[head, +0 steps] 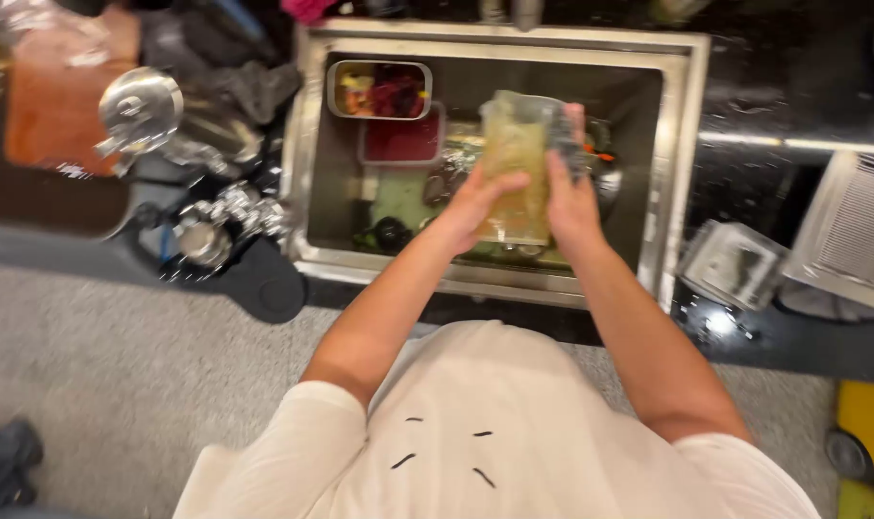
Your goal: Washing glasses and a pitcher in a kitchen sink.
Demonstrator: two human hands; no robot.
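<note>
Over the steel sink (677,163) I hold a clear plastic container (514,144) smeared with yellowish residue. My left hand (477,204) grips its lower left side. My right hand (569,187) wraps its right side and also seems to hold a dark sponge, though blur hides the detail. Below in the basin lie a small steel tray (379,89) with colourful food scraps, a red-stained square container (403,142) and a green item (398,197).
Shiny metal lids and utensils (182,154) crowd the dark counter left of the sink, beside an orange board (57,101). A clear lid (735,264) and a white rack (855,231) sit on the right counter. Grey floor lies below.
</note>
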